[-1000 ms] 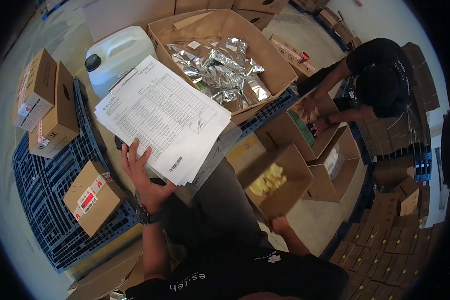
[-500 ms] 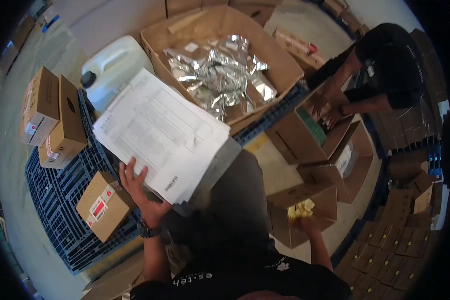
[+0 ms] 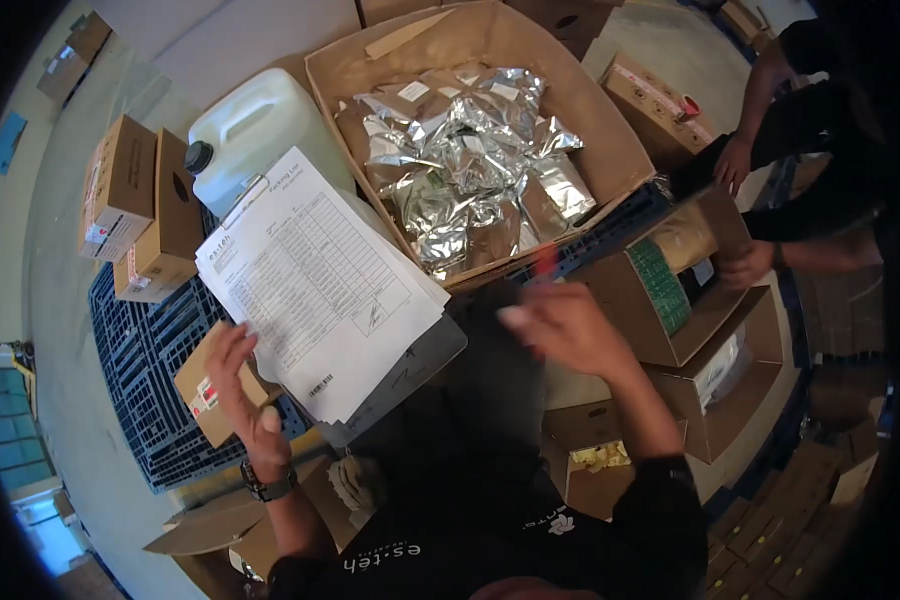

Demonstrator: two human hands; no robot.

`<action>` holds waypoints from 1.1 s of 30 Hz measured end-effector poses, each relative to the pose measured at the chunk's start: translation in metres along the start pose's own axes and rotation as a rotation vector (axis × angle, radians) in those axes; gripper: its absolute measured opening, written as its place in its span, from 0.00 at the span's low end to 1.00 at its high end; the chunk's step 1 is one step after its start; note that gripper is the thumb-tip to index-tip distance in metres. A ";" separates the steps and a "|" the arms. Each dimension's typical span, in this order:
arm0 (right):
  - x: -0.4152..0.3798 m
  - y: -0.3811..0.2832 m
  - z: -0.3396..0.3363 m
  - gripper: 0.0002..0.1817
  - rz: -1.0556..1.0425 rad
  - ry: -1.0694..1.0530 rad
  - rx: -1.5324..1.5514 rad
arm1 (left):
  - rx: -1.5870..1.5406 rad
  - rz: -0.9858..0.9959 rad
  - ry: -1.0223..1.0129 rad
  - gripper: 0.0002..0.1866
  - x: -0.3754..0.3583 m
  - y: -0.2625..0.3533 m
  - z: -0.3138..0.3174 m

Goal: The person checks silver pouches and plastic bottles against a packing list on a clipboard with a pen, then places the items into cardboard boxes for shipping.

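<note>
Clock positions taken from the centre of the head view. Clipboard with packing list lies tilted at 9 o'clock, its clip end toward 10. Left hand at 8 o'clock, released, fingers parted and curved at the clipboard's lower-left edge; contact cannot be determined. Right hand at 3 o'clock, motion-blurred, fingers closed around a slim red item, type unclear. White jug, dark cap, at 10 to 11 o'clock, just beyond the clip. Large open carton at 12 o'clock, containing silver foil pouches. Co-worker's hand at 3 o'clock, at an open box with green contents. Small taped carton at 8 o'clock, partly behind the left hand. Box with yellow contents between 4 and 5 o'clock.
</note>
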State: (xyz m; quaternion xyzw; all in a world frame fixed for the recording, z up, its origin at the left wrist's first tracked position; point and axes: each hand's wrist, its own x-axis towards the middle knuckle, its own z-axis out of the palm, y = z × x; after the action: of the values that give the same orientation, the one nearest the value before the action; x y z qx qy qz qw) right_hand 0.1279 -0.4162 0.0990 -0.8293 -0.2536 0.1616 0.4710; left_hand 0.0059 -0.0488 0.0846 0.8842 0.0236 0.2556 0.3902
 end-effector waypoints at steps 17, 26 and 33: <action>0.326 0.157 0.064 0.54 -0.351 0.034 -1.220 | -0.628 -0.328 0.051 0.48 0.007 -0.040 0.034; 0.516 0.236 -0.076 0.19 -0.099 0.378 -0.798 | -0.509 -0.334 0.099 0.44 0.015 -0.035 0.039; 0.415 0.162 -0.162 0.22 -0.033 0.675 -0.500 | -0.495 -0.287 0.162 0.39 0.018 -0.033 0.038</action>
State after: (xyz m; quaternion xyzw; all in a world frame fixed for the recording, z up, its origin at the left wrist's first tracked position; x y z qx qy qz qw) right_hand 0.5937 -0.3612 0.0286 -0.9204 -0.1295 -0.1933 0.3143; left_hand 0.0447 -0.0474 0.0471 0.7264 0.1162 0.2658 0.6231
